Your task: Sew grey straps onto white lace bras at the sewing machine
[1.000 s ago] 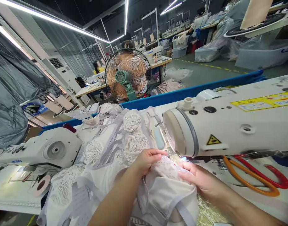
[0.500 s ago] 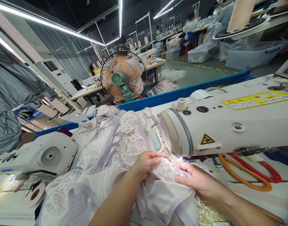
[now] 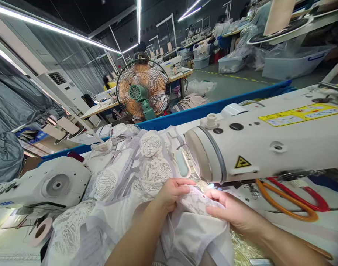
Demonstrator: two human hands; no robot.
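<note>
A white lace bra (image 3: 195, 229) with pale lilac edging hangs between my two hands, just in front of the sewing machine (image 3: 249, 144). My left hand (image 3: 173, 194) pinches its upper lace edge between thumb and fingers. On the other side of the same lace, my right hand (image 3: 227, 208) grips the edge with thumb below and fingers above. A small red mark shows on the lace between the hands. The machine's needle area is hidden behind its rounded head. More lace bras (image 3: 155, 168) lie heaped left of my hands.
Orange-handled scissors (image 3: 288, 203) and a red-handled tool (image 3: 318, 199) lie under the machine arm. A second sewing machine (image 3: 47, 181) and a tape roll (image 3: 41, 231) stand at left. Beyond the blue table edge (image 3: 213, 107) is a large fan (image 3: 142, 90).
Both hands keep their hold on the bra, almost unmoved. The whole view has shifted very slightly.
</note>
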